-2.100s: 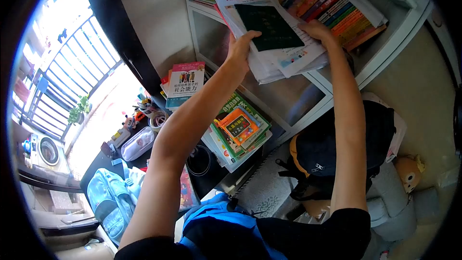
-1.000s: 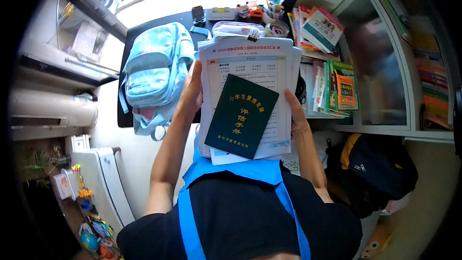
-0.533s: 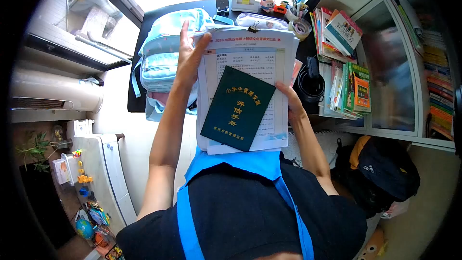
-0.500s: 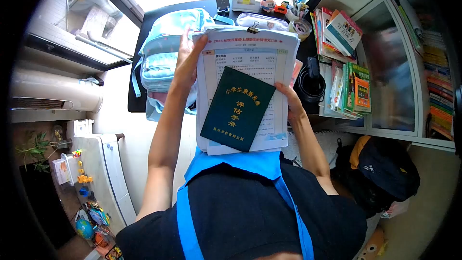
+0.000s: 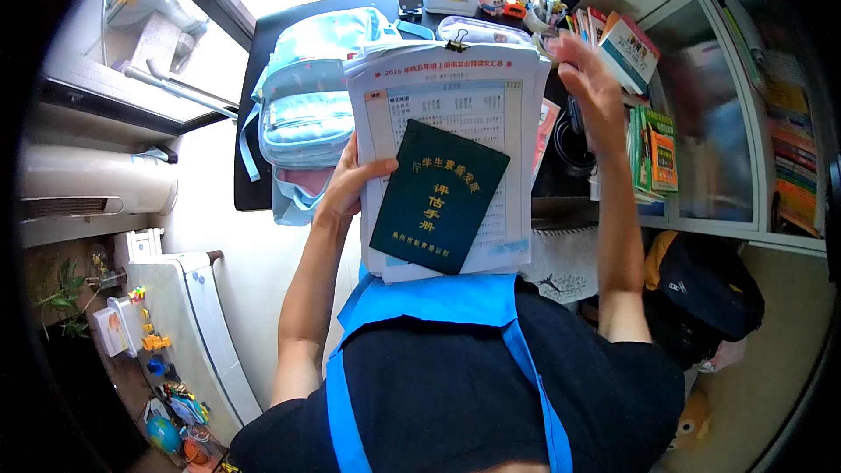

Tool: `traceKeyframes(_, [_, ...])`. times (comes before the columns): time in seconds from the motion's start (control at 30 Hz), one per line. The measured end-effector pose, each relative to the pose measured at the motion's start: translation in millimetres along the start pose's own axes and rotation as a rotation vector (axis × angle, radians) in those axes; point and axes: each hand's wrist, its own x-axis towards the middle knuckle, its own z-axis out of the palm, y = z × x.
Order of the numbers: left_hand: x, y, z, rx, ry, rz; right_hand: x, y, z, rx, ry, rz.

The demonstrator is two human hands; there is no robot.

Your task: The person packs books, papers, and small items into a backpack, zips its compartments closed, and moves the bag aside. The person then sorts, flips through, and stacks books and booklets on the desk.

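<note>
In the head view, the paper stack (image 5: pixel 482 109) stood in front of the wearer's chest, between the two hands but much closer to the left one. Its long axis ran away from the body, with the near end just above the blue bib (image 5: pixel 429 302) and the far end, where a binder clip (image 5: pixel 456 42) gripped the sheets, toward the window side. The left hand (image 5: pixel 355 180) grasped the stack by its left edge, the thumb laid over the top sheet and the fingers hidden behind. The green booklet (image 5: pixel 440 197) lay on that sheet, its top leaning to the right, out of line with the page; the tip of the left thumb met its left edge. The right hand (image 5: pixel 589 79), blurred, was spread and raised just beside the far right corner of the stack, with nothing visible in its grasp; whether a finger brushed the paper could not be told. Beyond and left of the stack, a light blue backpack (image 5: pixel 307 114) lay on the dark surface (image 5: pixel 259 196), while a pencil case (image 5: pixel 486 31) sat past the clip. Right of the raised hand were the green books (image 5: pixel 641 153).
</note>
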Motion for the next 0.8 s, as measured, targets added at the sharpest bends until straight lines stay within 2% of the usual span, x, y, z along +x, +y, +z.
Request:
traceKeyframes(0.03, [0, 1, 2, -0.004, -0.007, -0.012, 14, -23, 8, -0.070, -0.050, -0.062])
traceKeyframes(0.1, [6, 4, 8, -0.043, -0.047, -0.026, 45, -7, 25, -0.405, -0.207, -0.349])
traceKeyframes(0.13, [11, 0, 7, -0.039, -0.065, -0.043, 53, -2, 35, -0.435, -0.348, -0.297])
traceKeyframes(0.2, [31, -15, 3, -0.153, -0.147, -0.054, 62, 17, 52, -0.513, -0.429, -0.123])
traceKeyframes(0.3, [62, -51, -3, -0.247, -0.144, -0.070, 70, 69, 57, -0.557, -0.363, -0.236])
traceKeyframes(0.43, [89, -76, 1, -0.298, -0.210, -0.125, 73, 115, 54, -0.561, -0.364, -0.165])
traceKeyframes(0.57, [109, -92, 14, -0.328, -0.175, -0.174, 70, 146, 45, -0.552, -0.359, -0.054])
traceKeyframes(0.67, [132, -109, 11, -0.241, -0.141, -0.197, 67, 184, 42, -0.453, -0.286, -0.008])
traceKeyframes(0.8, [143, -114, 9, -0.090, -0.099, -0.214, 58, 215, 47, -0.550, -0.292, 0.060])
